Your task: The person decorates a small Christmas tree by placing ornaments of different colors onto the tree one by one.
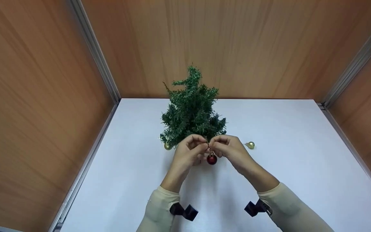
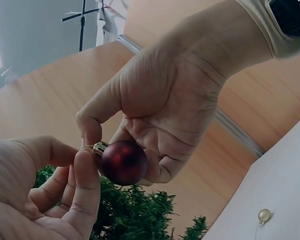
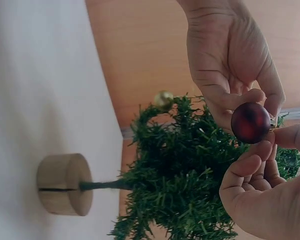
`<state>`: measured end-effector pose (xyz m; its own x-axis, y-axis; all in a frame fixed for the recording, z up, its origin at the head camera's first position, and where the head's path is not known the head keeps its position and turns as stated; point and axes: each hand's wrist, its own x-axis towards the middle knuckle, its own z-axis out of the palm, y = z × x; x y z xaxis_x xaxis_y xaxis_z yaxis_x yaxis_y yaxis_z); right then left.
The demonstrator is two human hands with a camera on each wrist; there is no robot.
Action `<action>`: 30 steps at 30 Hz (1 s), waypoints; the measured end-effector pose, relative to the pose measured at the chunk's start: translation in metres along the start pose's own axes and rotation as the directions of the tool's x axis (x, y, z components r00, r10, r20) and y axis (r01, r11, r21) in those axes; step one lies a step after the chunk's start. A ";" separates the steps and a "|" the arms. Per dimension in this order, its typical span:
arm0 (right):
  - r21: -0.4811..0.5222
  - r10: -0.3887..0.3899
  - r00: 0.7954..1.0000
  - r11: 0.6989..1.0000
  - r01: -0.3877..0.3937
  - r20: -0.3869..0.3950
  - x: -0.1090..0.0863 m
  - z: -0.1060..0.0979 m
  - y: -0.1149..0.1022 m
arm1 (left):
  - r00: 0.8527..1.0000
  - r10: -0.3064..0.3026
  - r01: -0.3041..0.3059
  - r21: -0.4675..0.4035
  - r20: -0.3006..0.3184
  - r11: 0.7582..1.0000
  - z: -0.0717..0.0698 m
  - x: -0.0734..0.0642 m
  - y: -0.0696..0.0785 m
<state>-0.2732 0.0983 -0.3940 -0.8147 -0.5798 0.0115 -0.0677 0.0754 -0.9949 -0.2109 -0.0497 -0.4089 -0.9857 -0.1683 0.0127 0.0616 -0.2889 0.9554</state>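
A dark red Christmas bauble (image 1: 212, 159) hangs by its gold cap and thin loop in front of a small green artificial Christmas tree (image 1: 192, 106). My left hand (image 1: 187, 152) pinches the loop from one side, thumb against index finger. From the other side my right hand (image 1: 232, 149) pinches it too, so the fingertips of both hands nearly meet above the cap. In the left wrist view the bauble (image 2: 124, 162) shows a matte, round surface. The right wrist view has the bauble (image 3: 251, 123) between both hands, apart from the table.
A gold bauble (image 1: 167, 146) hangs low on the tree's left side. Another gold bauble (image 1: 251, 145) lies on the white table (image 1: 124, 180), right of the tree. The tree's round wooden base (image 3: 65, 185) stands on the table. Wooden panels (image 1: 237, 48) enclose the back and sides.
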 end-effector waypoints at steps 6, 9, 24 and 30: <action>-0.001 -0.023 1.000 1.000 0.023 0.006 0.003 -0.001 -0.011 | 0.999 0.041 -0.041 0.034 0.006 0.999 -0.001 0.003 0.011; -0.004 -0.031 1.000 1.000 0.031 -0.001 0.006 -0.001 -0.017 | 0.998 0.060 -0.061 0.048 0.010 0.997 -0.001 0.006 0.016; -0.029 -0.042 0.998 0.999 0.040 -0.054 0.028 -0.003 -0.032 | 0.994 0.097 -0.094 0.073 -0.051 0.993 0.000 0.024 0.036; 0.037 -0.031 0.998 0.999 0.033 -0.053 0.038 -0.004 -0.032 | 0.982 0.156 -0.145 0.099 -0.106 0.984 0.001 0.031 0.037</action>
<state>-0.3045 0.0773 -0.3615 -0.8416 -0.5379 0.0479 -0.0731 0.0256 -0.9970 -0.2396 -0.0643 -0.3731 -0.9417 -0.3104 0.1298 0.1883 -0.1664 0.9679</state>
